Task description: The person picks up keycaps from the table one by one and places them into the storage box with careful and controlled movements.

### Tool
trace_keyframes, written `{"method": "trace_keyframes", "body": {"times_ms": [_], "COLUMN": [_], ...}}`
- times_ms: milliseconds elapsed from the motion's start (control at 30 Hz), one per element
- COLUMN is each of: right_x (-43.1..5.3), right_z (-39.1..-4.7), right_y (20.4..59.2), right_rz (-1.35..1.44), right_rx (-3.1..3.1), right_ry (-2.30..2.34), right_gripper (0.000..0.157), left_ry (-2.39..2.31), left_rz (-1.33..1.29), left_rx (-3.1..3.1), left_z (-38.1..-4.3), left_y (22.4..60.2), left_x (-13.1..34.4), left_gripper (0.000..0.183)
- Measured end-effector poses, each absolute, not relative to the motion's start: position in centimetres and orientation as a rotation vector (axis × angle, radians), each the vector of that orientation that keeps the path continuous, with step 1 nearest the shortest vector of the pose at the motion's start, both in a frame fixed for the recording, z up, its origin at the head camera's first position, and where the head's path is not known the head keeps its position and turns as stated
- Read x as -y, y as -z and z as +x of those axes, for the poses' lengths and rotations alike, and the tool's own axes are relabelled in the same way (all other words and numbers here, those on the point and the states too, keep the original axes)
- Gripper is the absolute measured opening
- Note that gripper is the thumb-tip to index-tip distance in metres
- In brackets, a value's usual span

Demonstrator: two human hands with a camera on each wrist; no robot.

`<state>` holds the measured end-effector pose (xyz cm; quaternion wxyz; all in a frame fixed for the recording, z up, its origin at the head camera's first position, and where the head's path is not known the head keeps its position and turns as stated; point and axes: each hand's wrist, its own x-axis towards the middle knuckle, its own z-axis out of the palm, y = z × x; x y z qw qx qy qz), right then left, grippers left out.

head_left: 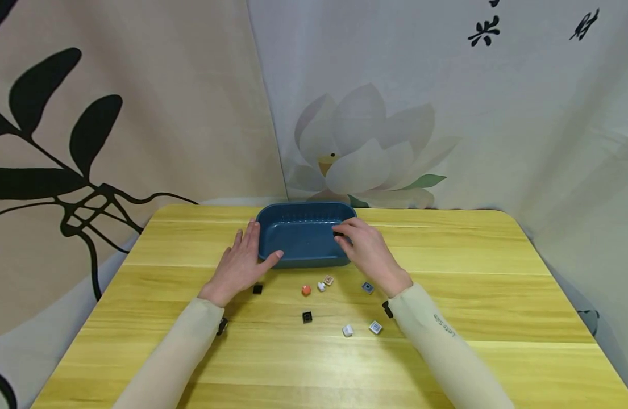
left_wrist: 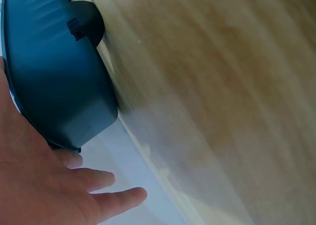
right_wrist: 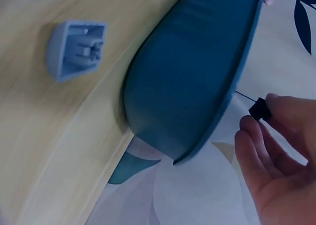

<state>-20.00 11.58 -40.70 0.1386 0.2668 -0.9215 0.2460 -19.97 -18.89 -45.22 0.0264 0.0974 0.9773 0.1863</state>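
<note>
A right hand [head_left: 369, 251] pinches a black keycap [right_wrist: 260, 110] above a blue tray [head_left: 304, 263].
The left hand [head_left: 238, 262], fingers straight, rests against the tray's left end; the right thumb and fingertips hold the keycap over the right end. Nearer the person, on the wooden table [head_left: 498, 307], lie a grey-blue keycap [head_left: 367, 288], an orange piece [head_left: 306, 290] and other small black and white pieces.

The fingers [right_wrist: 253, 148] of the right hand [head_left: 372, 255] cover part of the black block [right_wrist: 259, 110]. The left wrist view cuts off one end of the blue tray [left_wrist: 54, 81], and the writing [head_left: 444, 325] on the right sleeve [head_left: 441, 352] is too small to read.
</note>
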Motion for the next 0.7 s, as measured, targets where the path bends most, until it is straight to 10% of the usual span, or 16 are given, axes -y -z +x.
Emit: {"method": "trace_keyframes", "body": {"times_ms": [700], "right_x": [-9.3], "right_z": [-22.4], "right_y": [42.4], "right_rz": [0.734], "right_rx": [2.868], "right_ry": [-0.597], "right_gripper": [0.019], "left_ry": [-0.582], "left_rz": [0.310], "left_rx": [-3.002], "left_z": [-20.0], "left_y": [45.1], "left_x": [18.9], "left_gripper": [0.110]}}
